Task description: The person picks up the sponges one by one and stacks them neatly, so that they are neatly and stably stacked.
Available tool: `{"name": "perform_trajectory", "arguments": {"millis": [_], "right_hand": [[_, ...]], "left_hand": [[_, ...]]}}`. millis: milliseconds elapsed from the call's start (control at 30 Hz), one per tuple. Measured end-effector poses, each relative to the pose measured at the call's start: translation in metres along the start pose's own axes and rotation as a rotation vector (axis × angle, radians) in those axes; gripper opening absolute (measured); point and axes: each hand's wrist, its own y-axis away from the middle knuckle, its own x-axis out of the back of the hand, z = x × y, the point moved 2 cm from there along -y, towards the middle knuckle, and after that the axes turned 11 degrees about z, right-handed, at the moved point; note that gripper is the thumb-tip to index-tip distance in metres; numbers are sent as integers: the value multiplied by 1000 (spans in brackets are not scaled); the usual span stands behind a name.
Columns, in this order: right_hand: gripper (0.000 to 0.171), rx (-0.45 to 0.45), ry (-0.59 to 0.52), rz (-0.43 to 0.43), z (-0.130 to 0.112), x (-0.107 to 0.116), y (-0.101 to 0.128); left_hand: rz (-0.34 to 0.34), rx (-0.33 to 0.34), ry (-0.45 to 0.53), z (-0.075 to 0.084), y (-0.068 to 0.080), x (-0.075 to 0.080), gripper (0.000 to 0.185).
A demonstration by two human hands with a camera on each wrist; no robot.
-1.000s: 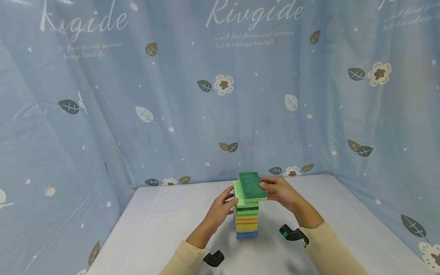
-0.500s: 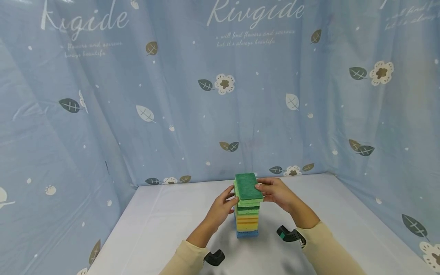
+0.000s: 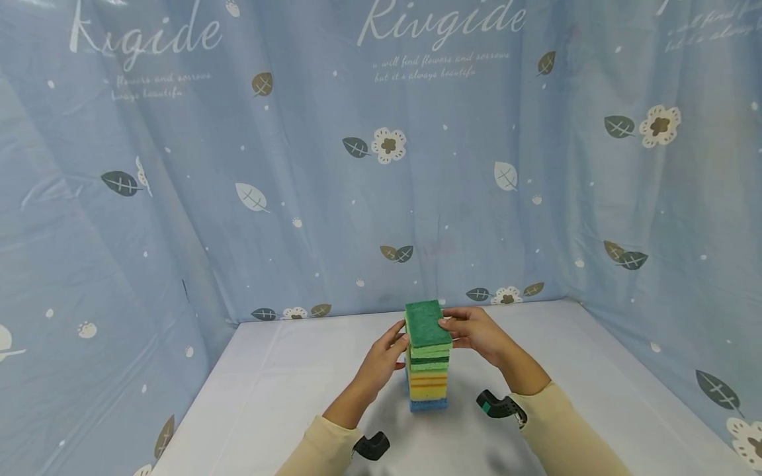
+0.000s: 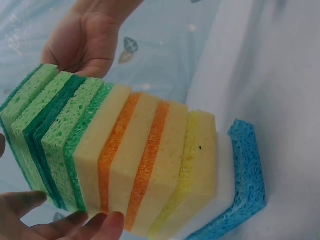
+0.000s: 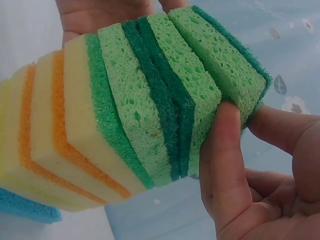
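A tall stack of scouring sponges [image 3: 428, 380] stands on the white table, with blue at the bottom, yellow and orange layers above it, and green at the top. My right hand [image 3: 481, 336] pinches the topmost sponge [image 3: 427, 322], a light green one with a dark green scouring face up. In the right wrist view that top sponge [image 5: 222, 57] sits against the green one below, with a narrow gap along one side. On the stack's left side, my left hand [image 3: 378, 360] has its fingers loosely extended along the upper sponges; its fingertips [image 4: 114, 224] lie right beside them.
The white table [image 3: 297, 390] spreads around the stack. Behind and at both sides hangs a blue curtain [image 3: 321, 198] printed with leaves and flowers. Black camera mounts [image 3: 370, 447] sit on both wrists.
My right hand has brought the top sponge leftward and lined it up over the stack. My left hand has stayed by the stack's left side, its thumb shifting slightly.
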Motion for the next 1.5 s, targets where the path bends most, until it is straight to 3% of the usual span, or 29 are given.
{"name": "perform_trajectory", "arguments": {"millis": [900, 1500], "right_hand": [[60, -8, 19, 45, 3, 0, -3], [60, -14, 26, 58, -1, -3, -4]], "left_hand": [[-3, -2, -26, 1, 1, -2, 66], [-1, 1, -25, 1, 1, -2, 60]]}}
